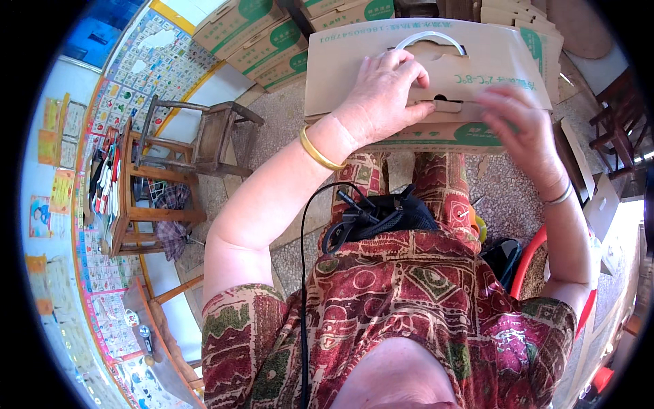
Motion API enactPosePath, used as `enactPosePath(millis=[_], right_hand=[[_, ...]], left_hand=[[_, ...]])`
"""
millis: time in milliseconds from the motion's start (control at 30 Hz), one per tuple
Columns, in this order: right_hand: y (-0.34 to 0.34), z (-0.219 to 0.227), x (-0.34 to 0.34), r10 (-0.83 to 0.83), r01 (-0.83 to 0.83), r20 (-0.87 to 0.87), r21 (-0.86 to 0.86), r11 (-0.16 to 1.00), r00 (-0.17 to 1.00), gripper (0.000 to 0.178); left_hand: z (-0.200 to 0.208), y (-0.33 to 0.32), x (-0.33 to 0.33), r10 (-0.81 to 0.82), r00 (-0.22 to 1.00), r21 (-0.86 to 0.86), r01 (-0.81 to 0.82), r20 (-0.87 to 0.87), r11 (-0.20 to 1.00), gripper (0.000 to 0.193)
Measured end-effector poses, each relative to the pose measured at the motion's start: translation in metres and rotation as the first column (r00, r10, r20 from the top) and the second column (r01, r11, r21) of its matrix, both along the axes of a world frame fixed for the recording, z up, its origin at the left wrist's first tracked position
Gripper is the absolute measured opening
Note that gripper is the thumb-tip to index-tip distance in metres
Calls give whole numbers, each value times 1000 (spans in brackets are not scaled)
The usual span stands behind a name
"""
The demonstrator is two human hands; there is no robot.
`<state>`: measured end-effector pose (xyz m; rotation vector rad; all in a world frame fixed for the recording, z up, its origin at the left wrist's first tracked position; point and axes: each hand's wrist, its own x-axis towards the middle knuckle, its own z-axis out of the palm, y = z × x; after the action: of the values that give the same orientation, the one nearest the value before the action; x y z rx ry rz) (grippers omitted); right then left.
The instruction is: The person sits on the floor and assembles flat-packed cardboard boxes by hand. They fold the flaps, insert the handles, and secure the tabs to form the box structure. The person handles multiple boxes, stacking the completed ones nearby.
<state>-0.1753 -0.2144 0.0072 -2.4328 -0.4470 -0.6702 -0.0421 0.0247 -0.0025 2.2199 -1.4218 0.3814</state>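
Note:
A brown cardboard carton (368,51) with green printing lies in front of me. Its lid is down, and a pale plastic carrying handle (436,35) arches over the top. My left hand (381,95) rests on the lid just below the handle, fingers bent and thumb stretched toward a small tab (447,106) at the lid's near edge. Over the right part of the lid is my right hand (521,129), smeared by motion, with its fingers apart and nothing seen in them. Whether it touches the carton I cannot tell.
More green-printed cartons (262,48) are stacked at the far left, and flat cardboard pieces (521,15) lie at the far right. Wooden chairs (218,140) stand to the left. A red-rimmed container (535,249) is close on my right. A black cable (304,273) runs down my front.

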Motion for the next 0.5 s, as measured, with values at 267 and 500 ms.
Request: enactPosePath(millis=[267,500], right_hand=[[-70,-37,16,-404,480,-274,328,814,873,82],[-68,-38,19,-327,437,-307,427,792,894,88]], left_hand=[[1,0,-3,-18,998,-9,18,-61,1000,30],[5,5,1,-45,999,65,45,-2,997,28]])
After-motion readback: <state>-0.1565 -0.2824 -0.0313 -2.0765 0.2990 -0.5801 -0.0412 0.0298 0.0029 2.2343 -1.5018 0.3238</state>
